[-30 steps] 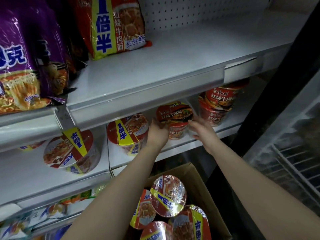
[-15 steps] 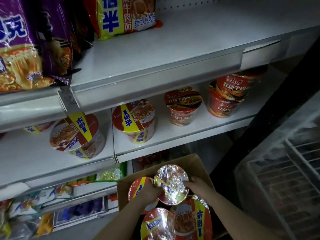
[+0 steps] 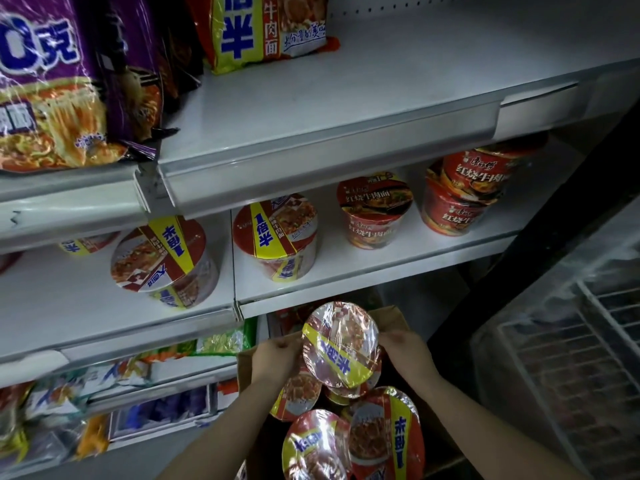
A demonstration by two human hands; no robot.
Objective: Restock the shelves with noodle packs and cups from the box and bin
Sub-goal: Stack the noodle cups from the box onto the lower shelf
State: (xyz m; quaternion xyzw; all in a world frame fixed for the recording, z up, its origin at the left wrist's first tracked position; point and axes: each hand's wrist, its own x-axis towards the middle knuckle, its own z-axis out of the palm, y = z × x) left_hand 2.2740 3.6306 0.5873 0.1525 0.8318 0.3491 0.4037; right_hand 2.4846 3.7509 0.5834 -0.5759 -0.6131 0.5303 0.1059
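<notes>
Above box (image 3: 391,317), L hand (image 3: 273,358) & R hand (image 3: 405,351) grip cup (image 3: 341,344), lid tilted toward camera

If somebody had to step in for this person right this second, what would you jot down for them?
Left hand and right hand grip one noodle cup between them, above the cardboard box.
At least three more cups lie in the box.
Middle shelf holds yellow-band cups on the left and red cups on the right.
Top shelf has noodle packs at its left.
Left to do: shelve the held cup, then empty the box.
</notes>
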